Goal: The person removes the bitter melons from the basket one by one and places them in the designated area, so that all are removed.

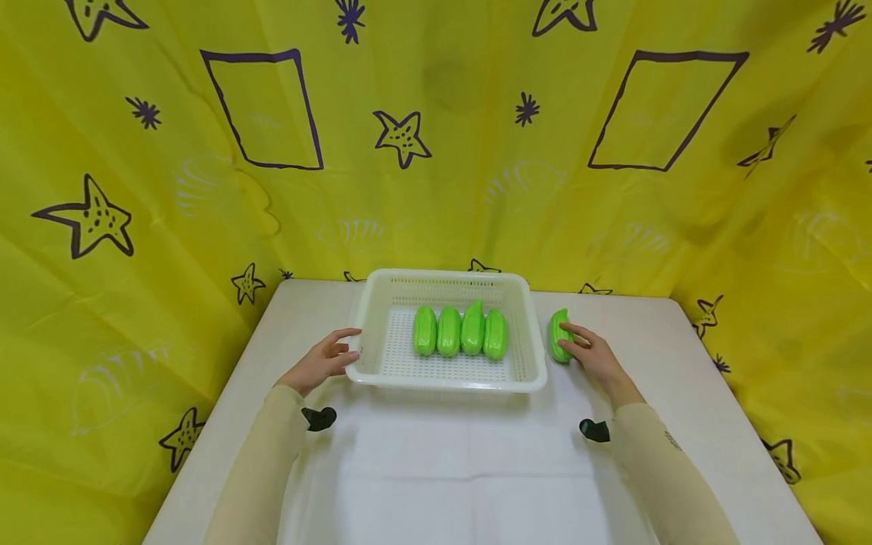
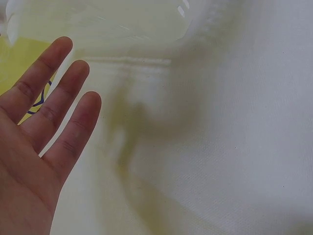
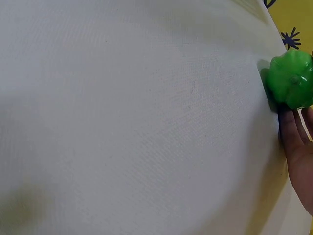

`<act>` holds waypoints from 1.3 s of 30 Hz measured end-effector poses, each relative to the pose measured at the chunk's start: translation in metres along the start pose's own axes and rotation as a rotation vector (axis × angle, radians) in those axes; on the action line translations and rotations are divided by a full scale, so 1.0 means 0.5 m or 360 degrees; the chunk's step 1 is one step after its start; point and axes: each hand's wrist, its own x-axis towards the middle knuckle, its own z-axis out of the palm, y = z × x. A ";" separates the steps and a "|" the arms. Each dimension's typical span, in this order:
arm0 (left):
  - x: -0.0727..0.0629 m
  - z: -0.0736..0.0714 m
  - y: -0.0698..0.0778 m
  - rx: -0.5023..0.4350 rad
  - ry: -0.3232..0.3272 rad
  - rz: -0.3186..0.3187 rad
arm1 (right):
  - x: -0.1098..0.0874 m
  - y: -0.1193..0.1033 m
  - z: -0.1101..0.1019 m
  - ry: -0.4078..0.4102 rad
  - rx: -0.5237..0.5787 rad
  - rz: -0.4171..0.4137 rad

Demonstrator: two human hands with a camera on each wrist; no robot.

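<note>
Just right of the white basket, a bright green, shiny, ribbed gourd (image 1: 557, 341) lies on the table. My right hand (image 1: 596, 362) reaches it from the right, fingertips and thumb lying over its right side. In the right wrist view the lobed end of this gourd (image 3: 291, 81) shows beside fairly straight fingers (image 3: 291, 129); their tips are hidden behind it. My left hand (image 1: 323, 362) is at the left rim of the basket (image 1: 446, 384), fingertips touching or very near it. In the left wrist view its fingers (image 2: 78, 122) are straight and spread. Several like gourds (image 1: 449, 333) lie side by side in the basket.
The table (image 1: 436, 469) has a white cover. Yellow curtains (image 1: 436, 212) with starfish drawings enclose the back and both sides. A dark curved thing sticks out by each forearm, one at the left sleeve (image 1: 319, 418) and one at the right sleeve (image 1: 595, 431).
</note>
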 end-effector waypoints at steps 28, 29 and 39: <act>-0.005 -0.001 0.002 -0.0050 -0.0050 0.0123 | -0.005 0.027 0.016 0.0185 0.0456 -0.0023; -0.005 -0.001 0.002 -0.0047 -0.0049 0.0122 | -0.005 0.030 0.016 0.0207 0.0473 -0.0031; -0.005 -0.001 0.005 -0.0006 -0.0032 0.0082 | -0.011 0.013 0.001 0.0376 0.0379 -0.0048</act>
